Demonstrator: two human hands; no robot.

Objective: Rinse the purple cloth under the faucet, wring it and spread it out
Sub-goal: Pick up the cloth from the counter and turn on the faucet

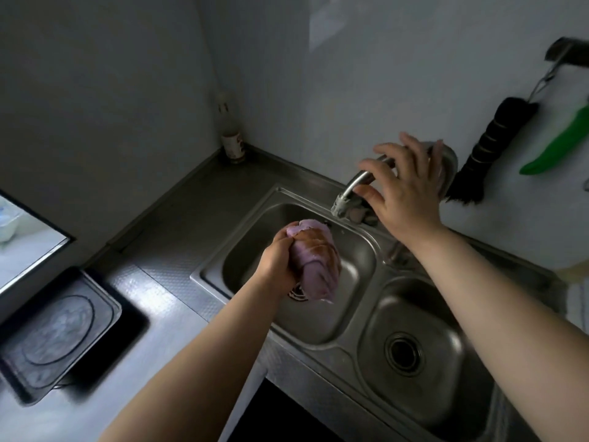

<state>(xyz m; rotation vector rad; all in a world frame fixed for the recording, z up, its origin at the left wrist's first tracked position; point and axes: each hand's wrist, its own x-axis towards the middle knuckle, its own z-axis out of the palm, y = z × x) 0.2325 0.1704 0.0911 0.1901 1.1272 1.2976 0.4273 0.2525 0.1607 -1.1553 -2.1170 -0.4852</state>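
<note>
I have the cloth (314,260) bunched in my left hand (278,262), fingers clamped tight round it, and I hold it over the left basin (350,275), a little below and in front of the faucet (350,189) spout. My right hand (404,189) is up over the faucet with its fingers spread apart, gripping nothing; whether the palm touches the handle under it I cannot tell, as the hand hides that part.

I see no stream from the spout, so I judge the water is off at this moment. Whether I am about to start the rinse or have just ended it, the view does not settle. The cloth hangs in a dense wad with dark folds and a brownish stain near my knuckles, which makes me think the rinse is not finished. Wringing needs both hands on the cloth, and only one is there now, so I count that step as not done. Spreading out is plainly still ahead, since the cloth is balled up.

As for containers: the left basin holds nothing I can make out but its drain, half hidden behind the cloth. The right basin (446,314) is bare too, with its strainer (404,352) showing. A bottle (232,140) stands in the far corner of the counter; I cannot tell what is in it.
</note>
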